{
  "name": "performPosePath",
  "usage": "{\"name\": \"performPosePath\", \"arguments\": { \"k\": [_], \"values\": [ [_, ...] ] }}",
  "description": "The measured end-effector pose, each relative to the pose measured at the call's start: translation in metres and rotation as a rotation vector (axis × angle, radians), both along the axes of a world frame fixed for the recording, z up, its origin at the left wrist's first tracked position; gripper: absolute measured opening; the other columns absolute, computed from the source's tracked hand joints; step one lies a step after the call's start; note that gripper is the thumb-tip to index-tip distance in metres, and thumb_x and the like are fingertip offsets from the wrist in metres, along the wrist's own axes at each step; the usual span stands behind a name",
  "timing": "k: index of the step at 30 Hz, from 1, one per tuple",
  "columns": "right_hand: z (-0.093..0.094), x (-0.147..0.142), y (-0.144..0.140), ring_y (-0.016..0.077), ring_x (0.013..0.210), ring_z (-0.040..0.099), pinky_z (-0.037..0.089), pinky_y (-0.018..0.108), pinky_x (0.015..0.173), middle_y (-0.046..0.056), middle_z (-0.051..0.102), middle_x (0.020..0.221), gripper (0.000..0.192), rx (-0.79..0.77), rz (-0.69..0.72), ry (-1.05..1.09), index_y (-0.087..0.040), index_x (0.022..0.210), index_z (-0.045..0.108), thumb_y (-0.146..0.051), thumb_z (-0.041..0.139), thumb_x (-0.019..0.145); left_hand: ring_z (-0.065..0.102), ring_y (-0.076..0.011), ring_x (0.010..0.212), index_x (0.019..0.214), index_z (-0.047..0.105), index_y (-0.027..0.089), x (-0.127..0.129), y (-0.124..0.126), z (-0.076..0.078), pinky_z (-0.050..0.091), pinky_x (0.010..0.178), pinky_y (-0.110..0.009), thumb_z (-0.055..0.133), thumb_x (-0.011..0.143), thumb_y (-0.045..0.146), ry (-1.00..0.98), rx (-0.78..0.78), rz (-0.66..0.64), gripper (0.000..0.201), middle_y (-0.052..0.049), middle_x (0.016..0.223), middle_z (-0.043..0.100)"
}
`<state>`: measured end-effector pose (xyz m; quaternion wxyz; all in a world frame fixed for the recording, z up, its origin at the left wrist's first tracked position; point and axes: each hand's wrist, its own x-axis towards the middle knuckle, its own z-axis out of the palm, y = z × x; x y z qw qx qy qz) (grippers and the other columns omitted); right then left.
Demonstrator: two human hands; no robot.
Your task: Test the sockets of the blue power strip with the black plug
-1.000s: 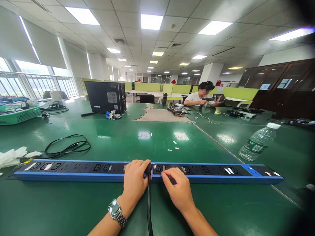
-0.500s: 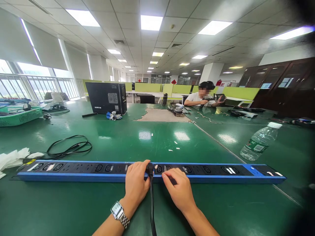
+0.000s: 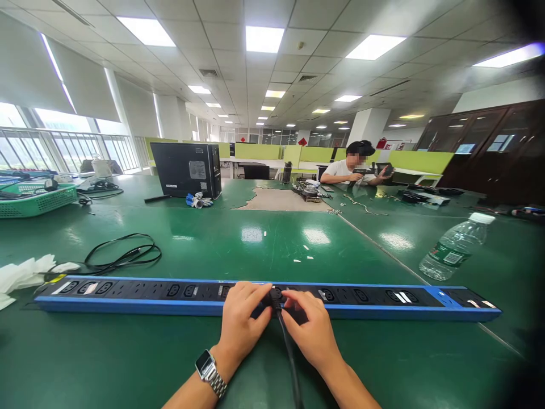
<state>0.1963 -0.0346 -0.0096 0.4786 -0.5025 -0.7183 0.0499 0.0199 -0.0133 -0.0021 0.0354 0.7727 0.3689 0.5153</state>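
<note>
In the head view, the left hand (image 3: 246,315) pinches a black plug (image 3: 276,301) over the middle of the blue power strip (image 3: 170,307). The right hand (image 3: 311,325) curls over the strip beside the plug; whether it grips it, I cannot tell. Beyond the strip's right end, a bottle (image 3: 455,250) stands on the bench (image 3: 213,247).

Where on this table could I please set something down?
Bare room lies between the blue-and-white bundle and the power strip, right of the looped cable, left of the paper scraps; also this side of the strip, left of the watch. It's crowded at the plug, between left hand and right hand.
</note>
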Motion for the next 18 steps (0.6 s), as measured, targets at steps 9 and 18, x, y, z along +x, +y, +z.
{"name": "performPosePath", "arguments": {
  "k": [9,18],
  "values": [
    [0.004,0.001,-0.002,0.0206,0.087,0.059,0.044,0.034,0.076,0.005,0.067,0.092,0.020,0.116,0.001,-0.072,-0.022,0.085,0.063,-0.040,0.055,0.090,0.059,-0.0217,0.088,0.120,0.064,0.025,0.014,-0.012,0.002,0.048,0.078,-0.038,0.060,0.085,0.022,0.186,0.079,-0.080,0.035,-0.006,0.093,0.069],
    [0.011,0.045,0.011,0.0251,0.094,0.058,0.042,0.040,0.087,0.008,0.069,0.094,0.037,0.228,-0.452,0.114,-0.021,0.073,0.066,-0.055,0.059,0.084,0.060,-0.0222,0.095,0.122,0.056,0.021,0.008,-0.010,0.003,0.048,0.086,-0.040,0.062,0.087,0.022,0.056,0.101,-0.057,0.036,-0.007,0.102,0.070]
  ]
}}
